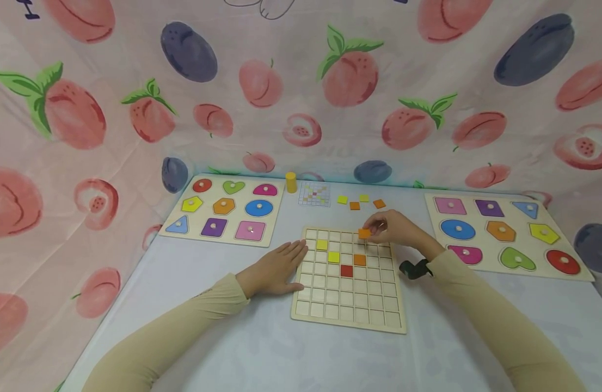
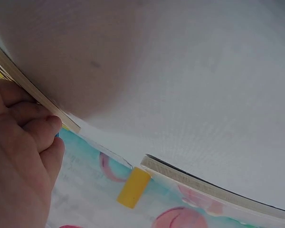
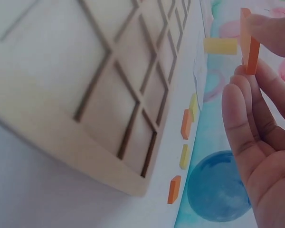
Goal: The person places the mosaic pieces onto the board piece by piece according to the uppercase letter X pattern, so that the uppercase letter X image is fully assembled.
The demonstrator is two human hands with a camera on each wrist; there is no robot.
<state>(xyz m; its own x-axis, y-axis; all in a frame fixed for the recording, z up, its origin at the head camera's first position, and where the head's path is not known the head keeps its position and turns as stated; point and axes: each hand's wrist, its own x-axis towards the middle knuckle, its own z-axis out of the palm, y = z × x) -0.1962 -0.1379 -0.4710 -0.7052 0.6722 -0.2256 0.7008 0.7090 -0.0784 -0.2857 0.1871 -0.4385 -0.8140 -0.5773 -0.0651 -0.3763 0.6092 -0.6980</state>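
My right hand [image 1: 386, 226] pinches an orange square tile [image 1: 363, 233] between thumb and fingers, over the far edge of the wooden grid board [image 1: 350, 328]. In the right wrist view the orange tile [image 3: 250, 42] is seen edge-on, held above the board's corner. My left hand [image 1: 277, 270] lies flat with fingers extended, fingertips at the board's left edge. Set in the grid's cells are two yellow tiles [image 1: 333, 257], one orange tile [image 1: 360, 260] and one red tile [image 1: 346, 271], forming part of a diagonal pattern.
Behind the board lie loose yellow tiles [image 1: 342, 200] and orange tiles [image 1: 379, 203], beside a pattern card [image 1: 314, 194] and a yellow cylinder [image 1: 291, 183]. Shape puzzle boards stand at left [image 1: 237, 209] and right [image 1: 482, 261]. A dark object [image 1: 416, 269] sits by the right wrist.
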